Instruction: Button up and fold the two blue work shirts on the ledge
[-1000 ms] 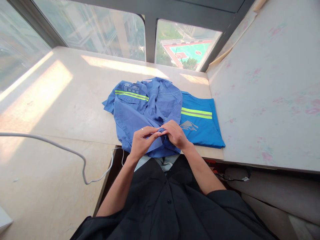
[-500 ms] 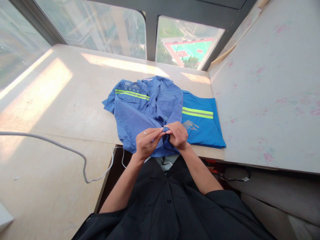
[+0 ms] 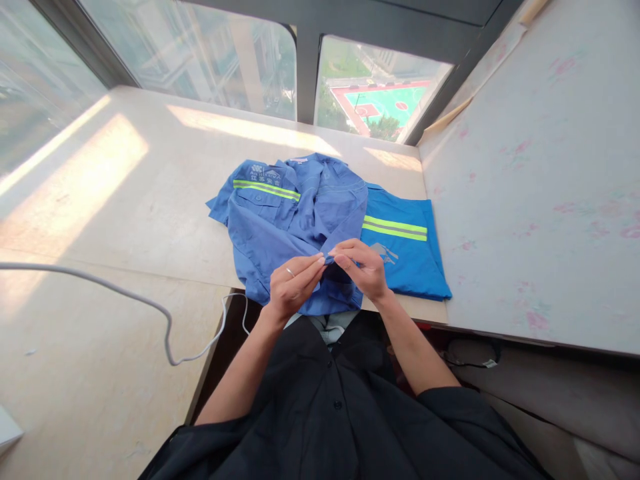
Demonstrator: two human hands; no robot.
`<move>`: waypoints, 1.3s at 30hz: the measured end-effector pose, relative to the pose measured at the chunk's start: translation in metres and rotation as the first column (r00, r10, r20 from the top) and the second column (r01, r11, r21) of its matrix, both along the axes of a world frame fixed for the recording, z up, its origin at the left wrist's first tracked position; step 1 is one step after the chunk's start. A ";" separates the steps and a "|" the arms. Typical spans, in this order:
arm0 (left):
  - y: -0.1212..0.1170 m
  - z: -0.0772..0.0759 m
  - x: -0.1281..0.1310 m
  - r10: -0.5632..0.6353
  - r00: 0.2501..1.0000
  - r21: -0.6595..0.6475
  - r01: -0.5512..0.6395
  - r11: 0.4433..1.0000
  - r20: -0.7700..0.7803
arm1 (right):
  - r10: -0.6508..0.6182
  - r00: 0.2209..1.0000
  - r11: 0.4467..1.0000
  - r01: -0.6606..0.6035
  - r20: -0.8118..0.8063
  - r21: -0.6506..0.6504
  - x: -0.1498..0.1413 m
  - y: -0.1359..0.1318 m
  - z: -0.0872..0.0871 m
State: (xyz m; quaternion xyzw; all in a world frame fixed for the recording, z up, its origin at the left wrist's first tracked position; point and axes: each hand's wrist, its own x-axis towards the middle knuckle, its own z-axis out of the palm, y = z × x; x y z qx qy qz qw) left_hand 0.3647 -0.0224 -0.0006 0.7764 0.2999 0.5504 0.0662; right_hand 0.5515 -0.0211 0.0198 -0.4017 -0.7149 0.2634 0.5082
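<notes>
A blue work shirt with a yellow-green reflective stripe and pale printing lies spread on the pale ledge, its lower edge hanging toward me. My left hand, with a ring on one finger, pinches the front edge of this shirt. Close beside it, my right hand pinches the same raised bit of cloth between thumb and fingers. Whether a button sits between the fingertips is hidden. Under the shirt's right side, a brighter blue folded garment with a similar stripe lies flat.
Windows border the ledge at the back, and a flower-patterned wall closes the right side. A grey cable runs across the ledge at left and loops over its front edge. A white object's corner shows at lower left.
My right hand has shifted slightly right, its thumb now more visible. Both hands still pinch the shirt's front edge. The view has tilted a little.
</notes>
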 end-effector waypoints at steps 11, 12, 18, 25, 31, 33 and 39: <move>-0.001 0.008 -0.014 -0.218 0.945 0.026 0.232 0.972 -0.245 | 0.337 0.915 0.933 -0.295 0.221 -0.204 0.031 0.015 0.037; -0.001 0.010 -0.015 -0.223 0.939 0.022 0.237 0.971 -0.260 | 0.341 0.905 0.935 -0.298 0.256 -0.194 0.032 0.014 0.040; -0.005 0.016 -0.009 -0.153 0.960 0.059 0.171 0.984 -0.236 | 0.276 0.886 0.956 -0.293 0.373 -0.012 0.032 0.006 0.044; -0.037 0.023 0.013 0.160 0.982 -0.477 -0.096 0.873 0.096 | 0.061 0.965 0.987 -0.096 0.256 0.129 0.023 -0.009 0.018; -0.042 0.018 0.024 0.257 0.951 -0.724 -0.053 0.688 0.174 | -0.042 0.996 0.998 0.046 0.083 -0.041 0.006 -0.020 0.007; -0.041 0.018 0.024 0.275 0.939 -0.717 -0.045 0.696 0.208 | -0.071 0.997 0.995 0.073 0.038 -0.071 0.003 -0.022 0.005; -0.037 0.021 0.024 0.225 0.951 -0.672 -0.027 0.740 0.210 | -0.139 0.990 0.971 0.131 -0.026 -0.202 0.003 -0.027 -0.001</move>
